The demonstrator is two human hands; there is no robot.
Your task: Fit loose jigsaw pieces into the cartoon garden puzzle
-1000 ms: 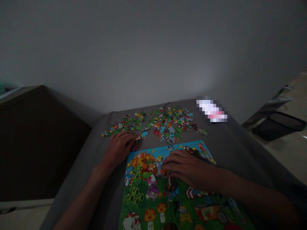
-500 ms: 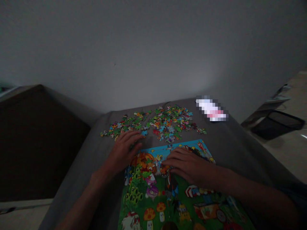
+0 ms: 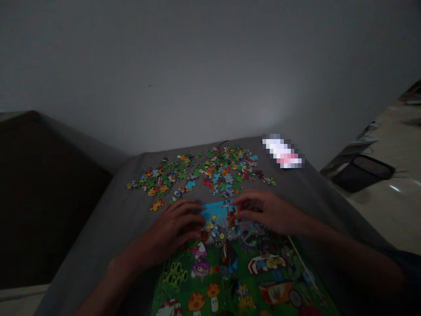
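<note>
Puzzle [image 3: 237,276] sits right under both my hands. Left hand [image 3: 167,230] rests half-curled against its blue top edge, not visibly holding anything. Right hand [image 3: 266,213] is partly open at that edge, maybe pinching a small orange piece [image 3: 232,218], can't really tell. Loose pieces [image 3: 213,171] are heaped just past my fingers.

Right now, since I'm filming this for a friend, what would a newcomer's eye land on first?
The vivid cartoon jigsaw puzzle at bottom centre stands out first, with the left hand and right hand at its far edge. Beyond it, a scatter of loose puzzle pieces spreads across the grey fabric surface. Further right lies a bright blurred white-and-pink patch.
</note>
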